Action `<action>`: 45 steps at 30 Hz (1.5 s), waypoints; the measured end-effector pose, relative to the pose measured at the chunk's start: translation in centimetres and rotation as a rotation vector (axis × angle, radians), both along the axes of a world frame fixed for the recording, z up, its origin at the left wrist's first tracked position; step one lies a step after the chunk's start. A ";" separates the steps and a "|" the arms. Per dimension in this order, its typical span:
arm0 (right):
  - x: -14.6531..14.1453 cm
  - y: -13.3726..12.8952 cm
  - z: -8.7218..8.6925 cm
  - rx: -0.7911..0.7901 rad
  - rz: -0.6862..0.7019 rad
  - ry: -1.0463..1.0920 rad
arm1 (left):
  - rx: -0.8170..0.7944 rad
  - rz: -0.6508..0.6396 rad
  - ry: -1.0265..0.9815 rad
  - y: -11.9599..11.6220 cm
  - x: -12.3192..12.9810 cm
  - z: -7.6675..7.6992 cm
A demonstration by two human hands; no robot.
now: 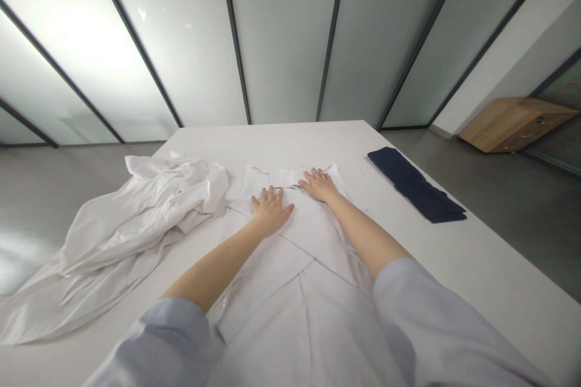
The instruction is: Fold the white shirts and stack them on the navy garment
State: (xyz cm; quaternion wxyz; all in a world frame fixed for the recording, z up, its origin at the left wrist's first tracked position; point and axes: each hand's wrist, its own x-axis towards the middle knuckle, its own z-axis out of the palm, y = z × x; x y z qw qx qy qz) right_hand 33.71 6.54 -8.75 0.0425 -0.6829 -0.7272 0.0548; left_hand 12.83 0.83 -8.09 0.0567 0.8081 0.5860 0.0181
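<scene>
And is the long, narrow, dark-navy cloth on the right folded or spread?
Folded: the navy cloth shows layered edges at its near end.

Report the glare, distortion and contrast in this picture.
Head view: bright glare washes out the frosted panels at upper left; dark frame bars fan outward, suggesting wide-angle distortion; the white garment nearly blends into the white table, while the navy cloth stands out; left hand and right hand look fairly sharp.

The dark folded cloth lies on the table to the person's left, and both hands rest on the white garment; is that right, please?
Not quite: the head view shows the dark folded cloth on the table to the person's right, not left. The left hand and right hand do rest on the white garment.
</scene>
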 end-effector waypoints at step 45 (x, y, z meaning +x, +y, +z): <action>3.2 -8.9 0.1 0.135 0.031 -0.029 | 0.127 -0.031 0.063 3.6 -3.8 0.4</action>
